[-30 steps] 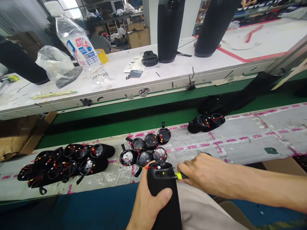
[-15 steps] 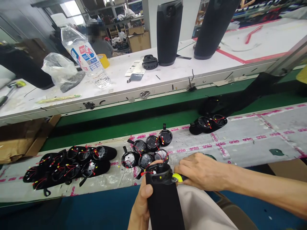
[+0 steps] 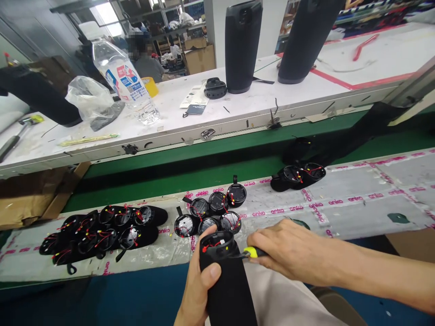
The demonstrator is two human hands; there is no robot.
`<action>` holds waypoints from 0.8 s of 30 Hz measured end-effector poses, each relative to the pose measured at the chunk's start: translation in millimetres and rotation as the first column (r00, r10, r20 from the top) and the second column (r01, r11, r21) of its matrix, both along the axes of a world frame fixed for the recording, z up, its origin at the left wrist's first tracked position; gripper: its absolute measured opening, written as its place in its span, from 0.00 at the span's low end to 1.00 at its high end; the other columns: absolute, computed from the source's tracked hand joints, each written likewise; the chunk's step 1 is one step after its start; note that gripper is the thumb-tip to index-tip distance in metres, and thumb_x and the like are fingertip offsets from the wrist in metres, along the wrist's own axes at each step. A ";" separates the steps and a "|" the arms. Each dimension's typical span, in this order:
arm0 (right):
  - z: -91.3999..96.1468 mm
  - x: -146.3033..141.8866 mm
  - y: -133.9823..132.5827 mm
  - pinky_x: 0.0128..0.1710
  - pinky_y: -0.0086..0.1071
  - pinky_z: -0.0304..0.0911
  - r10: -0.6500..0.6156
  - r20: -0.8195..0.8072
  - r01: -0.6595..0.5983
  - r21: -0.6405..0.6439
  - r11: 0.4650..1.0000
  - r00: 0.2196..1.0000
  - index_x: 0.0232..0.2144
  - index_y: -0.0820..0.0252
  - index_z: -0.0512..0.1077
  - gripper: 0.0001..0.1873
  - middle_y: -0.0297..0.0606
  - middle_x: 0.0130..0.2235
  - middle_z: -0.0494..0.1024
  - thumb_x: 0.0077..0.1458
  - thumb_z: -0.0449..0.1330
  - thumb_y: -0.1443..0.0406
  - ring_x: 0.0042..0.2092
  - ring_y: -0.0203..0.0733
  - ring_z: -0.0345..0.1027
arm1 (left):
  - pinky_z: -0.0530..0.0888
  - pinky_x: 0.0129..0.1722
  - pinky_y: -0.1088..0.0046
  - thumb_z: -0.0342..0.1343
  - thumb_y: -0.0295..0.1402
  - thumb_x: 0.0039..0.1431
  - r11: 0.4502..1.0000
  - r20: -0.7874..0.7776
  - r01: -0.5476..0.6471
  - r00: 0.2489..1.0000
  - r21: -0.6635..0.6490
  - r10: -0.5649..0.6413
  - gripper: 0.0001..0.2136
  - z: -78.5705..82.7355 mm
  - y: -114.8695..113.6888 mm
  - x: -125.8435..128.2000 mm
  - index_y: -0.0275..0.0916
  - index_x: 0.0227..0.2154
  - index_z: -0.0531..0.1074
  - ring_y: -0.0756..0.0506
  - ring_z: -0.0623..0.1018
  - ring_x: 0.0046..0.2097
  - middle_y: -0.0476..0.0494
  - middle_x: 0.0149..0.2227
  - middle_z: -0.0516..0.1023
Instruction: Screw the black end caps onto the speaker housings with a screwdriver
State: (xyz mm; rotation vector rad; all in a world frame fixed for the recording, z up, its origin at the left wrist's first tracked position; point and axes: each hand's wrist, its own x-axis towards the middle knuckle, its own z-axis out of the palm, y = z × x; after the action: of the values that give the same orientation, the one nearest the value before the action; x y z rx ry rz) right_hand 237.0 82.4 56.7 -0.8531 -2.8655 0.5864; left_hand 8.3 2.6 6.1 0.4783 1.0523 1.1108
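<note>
Between hands (image 3: pixel 197 286): black cylinder (image 3: pixel 231 290), clasped by left.

Your left hand (image 3: pixel 198 290) is well lit; beyond your grip, shadow darkens the green strip (image 3: pixel 163 179); a window (image 3: pixel 110 19) glares.

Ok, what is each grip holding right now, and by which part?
Left grip: the black cylinder, by its side near the open end. Right grip: the yellow-and-black tool, by its handle.
</note>
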 end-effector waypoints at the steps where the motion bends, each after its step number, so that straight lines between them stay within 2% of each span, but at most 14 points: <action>1: -0.8 -1.3 0.4 0.25 0.34 0.49 0.018 0.014 -0.018 0.019 1.000 1.000 0.40 0.58 0.66 0.05 0.33 0.32 0.77 0.66 0.58 0.63 0.28 0.42 0.71 | 0.71 0.57 0.53 0.68 0.47 0.45 1.000 -0.032 0.007 0.999 0.009 -0.007 0.44 2.8 0.6 0.1 0.46 0.66 0.60 0.31 0.77 0.55 0.39 0.54 0.78; 8: -0.8 -1.3 3.3 0.23 0.36 0.41 0.064 0.083 -0.075 0.134 0.988 0.995 0.38 0.57 0.64 0.05 0.32 0.31 0.76 0.65 0.59 0.64 0.27 0.40 0.70 | 0.66 0.61 0.54 0.67 0.48 0.46 0.997 -0.195 0.067 0.979 0.038 -0.059 0.41 9.6 2.0 -2.1 0.43 0.63 0.62 0.31 0.74 0.59 0.38 0.56 0.77; 11: -1.4 -0.7 1.7 0.23 0.37 0.38 0.051 0.083 -0.066 0.185 0.981 0.995 0.38 0.57 0.64 0.05 0.32 0.31 0.75 0.65 0.58 0.65 0.25 0.38 0.67 | 0.69 0.59 0.55 0.67 0.48 0.46 0.995 -0.220 0.090 0.972 0.051 -0.077 0.41 10.3 2.6 -3.0 0.43 0.63 0.62 0.31 0.75 0.56 0.37 0.54 0.78; 16: -5.6 0.2 -3.4 0.23 0.38 0.35 0.042 0.108 -0.066 0.222 0.973 0.993 0.38 0.57 0.63 0.05 0.32 0.30 0.75 0.64 0.58 0.65 0.23 0.38 0.65 | 0.71 0.55 0.57 0.69 0.47 0.44 0.992 -0.174 0.105 0.980 0.066 -0.092 0.43 11.7 1.5 -1.3 0.44 0.63 0.61 0.33 0.77 0.53 0.39 0.52 0.79; 24: -8.2 -1.1 -4.0 0.22 0.39 0.32 0.036 0.164 -0.080 0.270 0.959 0.986 0.36 0.57 0.64 0.07 0.32 0.26 0.73 0.66 0.56 0.62 0.19 0.37 0.59 | 0.71 0.54 0.59 0.70 0.49 0.42 0.994 -0.324 0.106 0.942 0.032 -0.091 0.40 16.8 0.6 4.9 0.44 0.59 0.66 0.33 0.78 0.50 0.40 0.49 0.80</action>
State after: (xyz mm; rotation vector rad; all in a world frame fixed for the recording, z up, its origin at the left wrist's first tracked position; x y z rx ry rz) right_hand 236.0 78.4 48.4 -0.8040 -3.0226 0.1190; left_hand 13.2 3.2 22.9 0.7629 1.2722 0.9905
